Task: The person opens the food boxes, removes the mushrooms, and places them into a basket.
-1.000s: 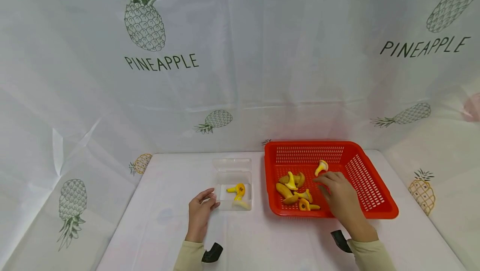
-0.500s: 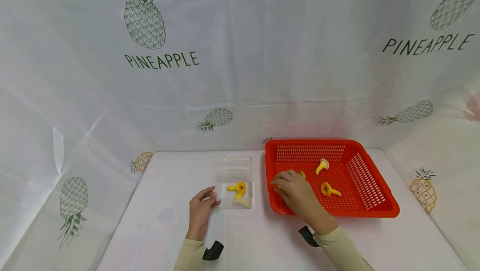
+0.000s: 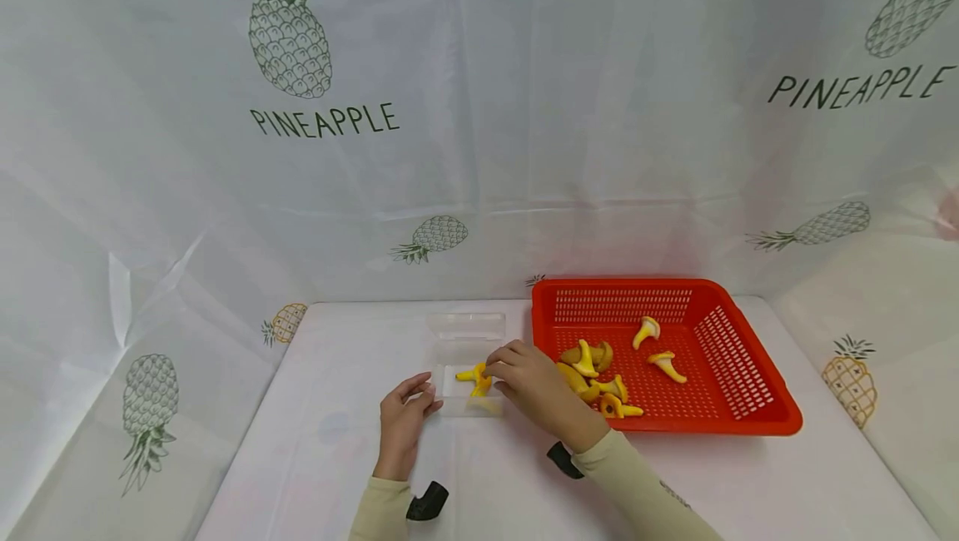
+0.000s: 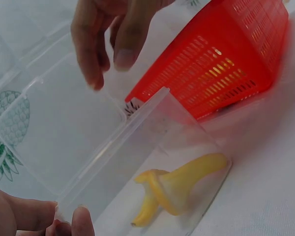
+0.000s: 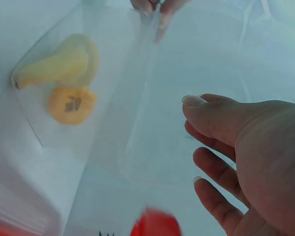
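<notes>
My left hand (image 3: 402,424) rests at the lower centre of the head view, its fingertips pinching the near-left edge of the clear plastic box (image 3: 466,383). My right hand (image 3: 528,383) hovers over the box's right side with fingers loosely spread, holding nothing. Inside the box lie yellow toy mushrooms (image 4: 179,184), seen at lower centre in the left wrist view. The red basket (image 3: 749,383), right of centre, stands just beside the box and holds more mushrooms (image 3: 592,366).
</notes>
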A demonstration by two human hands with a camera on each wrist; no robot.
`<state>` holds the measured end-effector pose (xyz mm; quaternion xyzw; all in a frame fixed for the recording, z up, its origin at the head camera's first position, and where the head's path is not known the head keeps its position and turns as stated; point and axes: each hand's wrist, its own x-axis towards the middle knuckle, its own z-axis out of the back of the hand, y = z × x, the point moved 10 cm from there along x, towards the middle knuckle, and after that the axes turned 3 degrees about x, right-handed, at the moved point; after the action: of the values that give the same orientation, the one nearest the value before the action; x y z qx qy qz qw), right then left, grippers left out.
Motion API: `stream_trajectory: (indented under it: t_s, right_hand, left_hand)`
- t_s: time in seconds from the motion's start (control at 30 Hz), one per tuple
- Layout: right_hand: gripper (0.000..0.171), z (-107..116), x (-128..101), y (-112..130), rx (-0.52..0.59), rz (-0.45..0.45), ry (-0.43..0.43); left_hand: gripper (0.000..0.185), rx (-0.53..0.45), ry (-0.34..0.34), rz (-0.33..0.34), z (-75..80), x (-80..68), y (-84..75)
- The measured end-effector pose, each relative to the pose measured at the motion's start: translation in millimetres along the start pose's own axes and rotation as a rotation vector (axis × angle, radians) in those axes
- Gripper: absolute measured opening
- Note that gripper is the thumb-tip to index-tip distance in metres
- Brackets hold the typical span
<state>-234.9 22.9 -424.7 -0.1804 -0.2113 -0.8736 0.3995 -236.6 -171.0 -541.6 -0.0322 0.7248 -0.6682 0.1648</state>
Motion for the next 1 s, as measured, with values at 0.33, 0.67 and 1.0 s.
stream_trajectory:
  t_s: [0.33,0.67,1.0]
  right_hand:
    - [0.025,-32.3,11.0,8.7,-0.152,0.044,0.119]
    - [0.027,-46.2,20.0,7.5,-0.179,0.041,0.196]
    - [0.024,-61.2,30.8,-0.6,-0.102,-0.008,0.328]
  left_hand:
    - [0.036,0.005,-0.005,0.001,0.3,1.1,1.7]
    - [0.036,-0.021,-0.006,-0.009,-0.9,2.5,0.8]
    - [0.037,0.004,-0.005,0.007,0.4,1.5,3.3]
